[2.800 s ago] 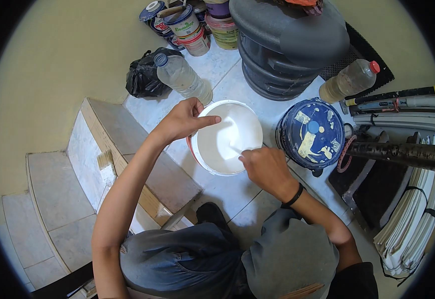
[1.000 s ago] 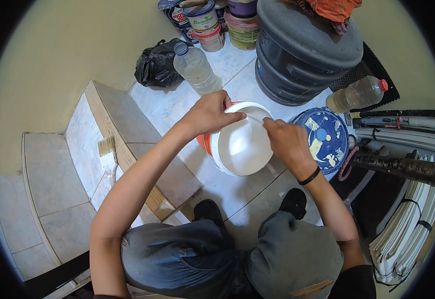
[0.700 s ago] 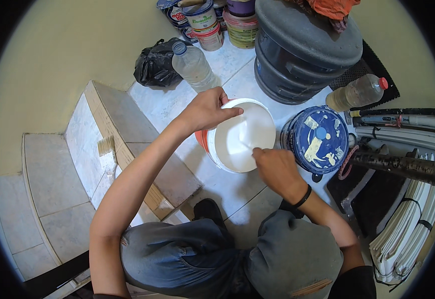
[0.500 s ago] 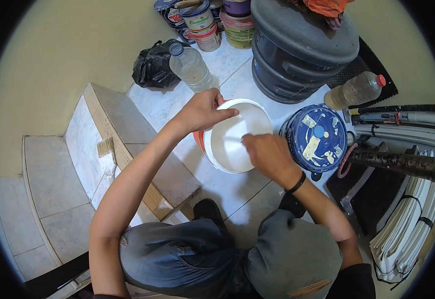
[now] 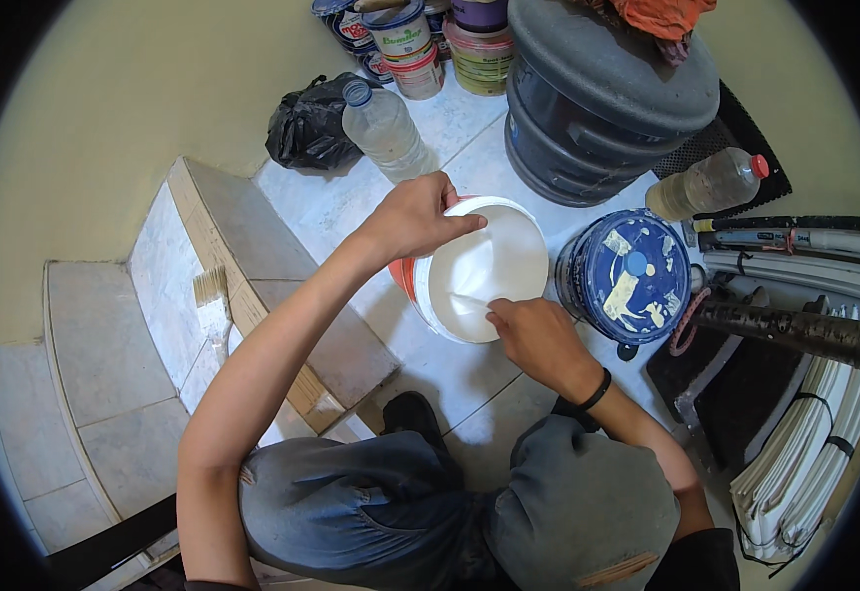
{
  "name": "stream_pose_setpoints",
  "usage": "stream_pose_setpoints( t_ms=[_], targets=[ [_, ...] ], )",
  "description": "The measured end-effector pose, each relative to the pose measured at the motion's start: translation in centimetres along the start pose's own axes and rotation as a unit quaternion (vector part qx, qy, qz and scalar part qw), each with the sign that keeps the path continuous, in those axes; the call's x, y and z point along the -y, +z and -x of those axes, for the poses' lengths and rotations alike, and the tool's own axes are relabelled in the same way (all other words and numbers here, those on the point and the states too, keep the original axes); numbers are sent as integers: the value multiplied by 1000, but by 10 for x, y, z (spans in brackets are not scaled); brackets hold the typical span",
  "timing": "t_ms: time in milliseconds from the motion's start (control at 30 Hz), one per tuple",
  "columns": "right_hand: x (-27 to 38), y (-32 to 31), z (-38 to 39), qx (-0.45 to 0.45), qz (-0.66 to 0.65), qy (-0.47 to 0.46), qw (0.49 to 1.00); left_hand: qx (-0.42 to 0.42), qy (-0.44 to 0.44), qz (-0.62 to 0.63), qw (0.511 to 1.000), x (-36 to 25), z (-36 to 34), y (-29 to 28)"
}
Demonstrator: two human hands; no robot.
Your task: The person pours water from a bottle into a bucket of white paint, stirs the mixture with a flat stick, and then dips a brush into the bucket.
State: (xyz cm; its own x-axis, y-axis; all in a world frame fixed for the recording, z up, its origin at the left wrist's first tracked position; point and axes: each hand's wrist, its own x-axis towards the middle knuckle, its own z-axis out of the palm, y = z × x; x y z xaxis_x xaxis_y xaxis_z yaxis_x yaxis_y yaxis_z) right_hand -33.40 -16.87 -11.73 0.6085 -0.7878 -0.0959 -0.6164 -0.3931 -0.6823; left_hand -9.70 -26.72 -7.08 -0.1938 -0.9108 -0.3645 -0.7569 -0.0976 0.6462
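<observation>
Here we are at the middle of the frame: the left hand (image 5: 418, 223) pinches the rim of a white-lined bucket (image 5: 528, 246), thumb over the lip and fingers outside. The bucket sits at centre frame, its orange outside showing at the left and its mouth facing the camera. And the right hand (image 5: 536, 340), fingers closed together at the bucket's lower right edge, pinches what looks like a thin pale stick (image 5: 471, 300) reaching into the white inside; most of the grip is hidden.

This looks like stirring or scraping, and the judgement from here: keep that left pinch firm so the bucket can't swivel, sweep the stick low along the base and wall, and go gently near the lip to avoid splashes.

Outward now! Just right of the bucket, a blue lidded pail (image 5: 637, 266), spattered cream. Above the left hand, a clear bottle (image 5: 387, 130). Left of frame, a paintbrush (image 5: 213, 305) by the tiled step; top right of centre, a big grey drum (image 5: 588, 123).
</observation>
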Motion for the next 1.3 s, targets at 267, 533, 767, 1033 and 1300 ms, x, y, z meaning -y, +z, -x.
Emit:
stream_pose_setpoints(
  t_ms=[267, 533, 767, 1033, 1300],
  targets=[
    [-19, -19, -24, -25, 132, -5, 991, -3, 28, -16, 999, 0, 1, -2],
    [-26, -37, -48, -127, 244, -64, 959, 0, 25, -7, 1000, 0, -4, -1],
    [-10, -6, -6, -45, 156, -4, 987, -4, 15, -8, 1000, 2, -6, 0],
    [3, -11, -20, -30, 19, -10, 999, 12, -7, -5, 1000, -3, -4, -2],
    [-32, -27, -28, -140, 165, -42, 975, -2, 9, -3, 1000, -1, 0, -1]
  ],
)
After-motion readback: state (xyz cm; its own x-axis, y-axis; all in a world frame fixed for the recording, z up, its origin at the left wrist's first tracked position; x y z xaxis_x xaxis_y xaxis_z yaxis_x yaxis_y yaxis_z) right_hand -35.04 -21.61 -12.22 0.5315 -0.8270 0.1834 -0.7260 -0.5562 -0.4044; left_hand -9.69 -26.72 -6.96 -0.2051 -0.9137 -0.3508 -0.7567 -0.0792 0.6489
